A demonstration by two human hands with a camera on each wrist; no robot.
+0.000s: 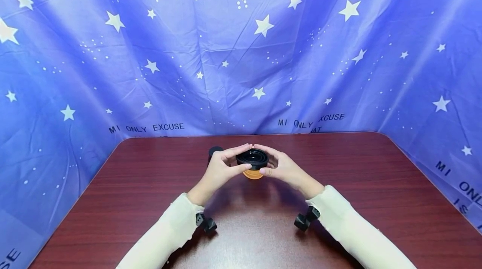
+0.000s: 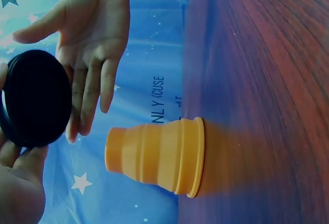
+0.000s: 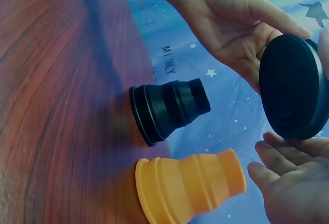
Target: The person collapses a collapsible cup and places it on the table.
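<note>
My left hand point(image 1: 216, 172) grips a round black collapsed folding cup point(image 1: 253, 159) by its edge, thumb on the near side and fingers on the far side. Concentric rings show on its upper face in the head view. Beside it is my right hand point(image 1: 286, 169), its fingers fairly straight and close to the cup's right edge. Below, an orange folding cup point(image 2: 154, 157) stands extended, wide rim down on the table. A second black folding cup point(image 3: 169, 108), also extended and rim down, stands next to the orange one; in the head view my left hand partly covers it.
The dark red wooden table point(image 1: 241, 231) has a blue curtain point(image 1: 226, 51) with white stars behind it and at both sides. Black wrist devices point(image 1: 206, 222) hang under the pale sleeves point(image 1: 162, 231).
</note>
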